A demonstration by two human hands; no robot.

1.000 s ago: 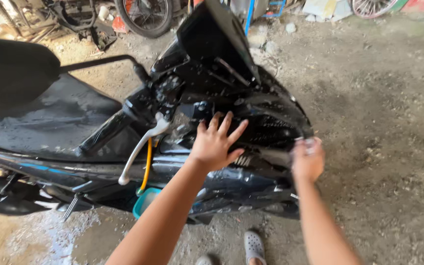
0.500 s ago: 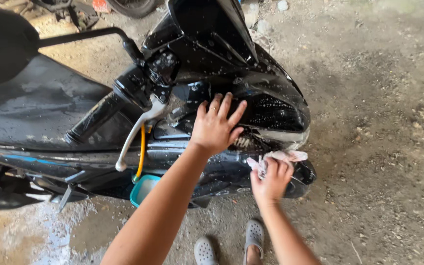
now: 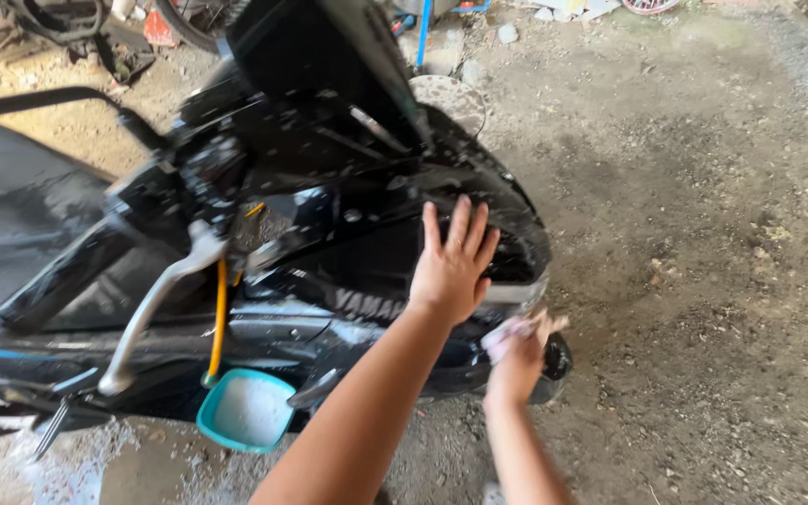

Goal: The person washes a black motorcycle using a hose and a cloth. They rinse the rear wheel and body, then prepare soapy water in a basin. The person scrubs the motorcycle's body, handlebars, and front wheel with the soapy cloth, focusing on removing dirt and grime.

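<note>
Rag (image 3: 507, 327), pinkish and bunched in the right hand's (image 3: 516, 365) closed fingers, should press firmly along the wet black motorcycle fairing (image 3: 376, 271) low by the front, left hand (image 3: 454, 266) spread flat to steady.

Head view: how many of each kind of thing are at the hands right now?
Wet black motorcycle: 1
Pale pink rag, held in the right hand: 1
Teal plastic tub: 1
Silver brake lever: 1
Total: 4

right hand (image 3: 516, 360): blurred, grip on pink cloth (image 3: 509, 329) unclear
seat (image 3: 2, 215): cut off at 9 o'clock
teal tub (image 3: 247, 410): partly hidden under motorcycle (image 3: 348, 252)
</note>
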